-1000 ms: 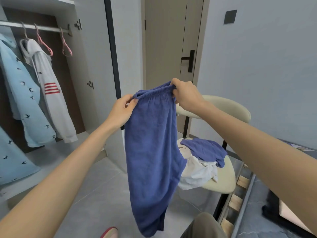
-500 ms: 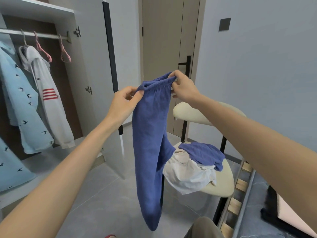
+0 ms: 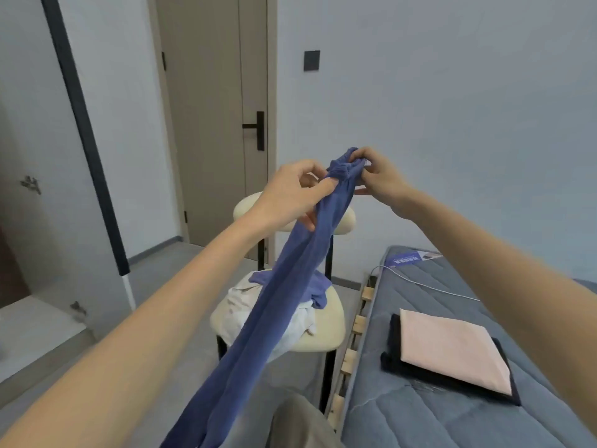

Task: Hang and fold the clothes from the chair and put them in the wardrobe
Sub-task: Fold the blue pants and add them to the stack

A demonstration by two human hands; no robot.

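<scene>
Blue trousers point(image 3: 284, 286) bunched lengthwise, hanging; white, blue clothes point(image 3: 255, 305) on chair point(image 3: 319, 337).

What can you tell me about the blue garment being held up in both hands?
These look like blue trousers of soft, fuzzy knit with a gathered elastic waistband. The waistband is bunched at the top, pinched by the left hand and the right hand. Below, the fabric hangs as one long, narrow bundle, slanting down-left out of the picture, passing in front of the chair; whether it touches the clothes there cannot be told.
</scene>
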